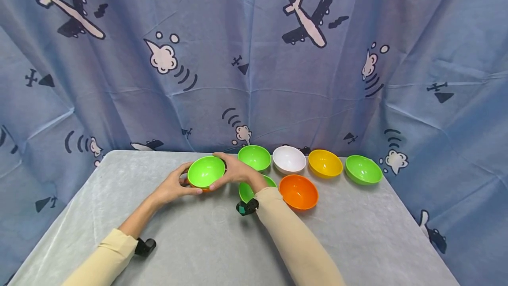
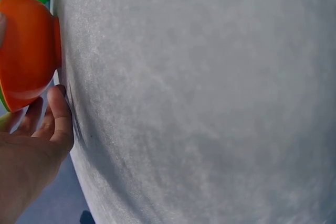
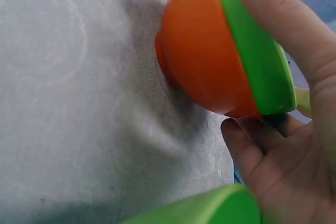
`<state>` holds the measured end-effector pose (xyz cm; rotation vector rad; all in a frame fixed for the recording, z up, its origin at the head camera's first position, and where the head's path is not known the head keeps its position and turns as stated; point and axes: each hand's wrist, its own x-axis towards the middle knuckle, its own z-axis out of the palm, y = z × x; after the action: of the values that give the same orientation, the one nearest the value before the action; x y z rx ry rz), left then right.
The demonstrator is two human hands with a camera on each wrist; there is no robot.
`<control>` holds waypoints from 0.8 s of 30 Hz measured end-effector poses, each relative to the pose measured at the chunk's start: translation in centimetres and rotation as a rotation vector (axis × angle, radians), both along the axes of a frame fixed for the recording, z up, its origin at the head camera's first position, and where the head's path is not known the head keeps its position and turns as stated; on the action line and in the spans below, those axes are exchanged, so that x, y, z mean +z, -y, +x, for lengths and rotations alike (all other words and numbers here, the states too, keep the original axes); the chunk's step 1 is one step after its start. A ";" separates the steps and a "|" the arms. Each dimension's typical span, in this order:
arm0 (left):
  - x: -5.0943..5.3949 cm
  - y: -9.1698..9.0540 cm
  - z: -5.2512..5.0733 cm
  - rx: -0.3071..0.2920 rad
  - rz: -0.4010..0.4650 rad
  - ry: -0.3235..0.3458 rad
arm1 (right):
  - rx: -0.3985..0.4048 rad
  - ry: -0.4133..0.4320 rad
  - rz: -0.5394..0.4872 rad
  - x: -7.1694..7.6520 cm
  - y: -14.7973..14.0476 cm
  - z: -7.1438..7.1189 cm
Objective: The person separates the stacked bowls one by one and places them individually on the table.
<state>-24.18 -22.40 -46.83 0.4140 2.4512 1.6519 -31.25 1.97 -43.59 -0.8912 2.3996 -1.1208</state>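
Note:
A green bowl (image 1: pixel 206 172) sits nested inside an orange bowl (image 3: pixel 202 51), at the left of the bowls in the head view. The orange bowl's foot appears to rest on the table. My left hand (image 1: pixel 172 186) curves round the pair from the left; in the left wrist view its thumb is on the orange bowl (image 2: pixel 29 48) and the other fingers are beside the wall. From the right, my right hand (image 1: pixel 237 171) grips the green bowl, its thumb over the near side and its fingers round the far side.
Right of my hands stand a back green bowl (image 1: pixel 254 158), a white bowl (image 1: pixel 289 159), a yellow bowl (image 1: pixel 325 163) and a far-right green bowl (image 1: pixel 363 170). Nearer are another green bowl (image 1: pixel 245 192), partly behind my right forearm, and an orange bowl (image 1: pixel 298 192). A curtain (image 1: pixel 214 56) hangs behind the table (image 1: pixel 190 242).

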 end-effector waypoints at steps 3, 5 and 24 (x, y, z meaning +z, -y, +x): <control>0.0 0.0 0.0 -0.003 0.000 -0.001 | -0.004 -0.016 0.024 -0.1 0.2 -0.1; 0.0 0.0 0.0 -0.005 0.003 0.001 | -0.005 -0.022 0.027 -0.1 0.2 -0.1; -0.1 0.0 0.0 -0.004 0.011 -0.023 | -0.051 0.006 -0.267 0.9 -0.8 0.2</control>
<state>-24.16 -22.39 -46.94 0.4419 2.4574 1.6687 -31.10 2.81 -42.70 -0.9094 2.3151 -1.4862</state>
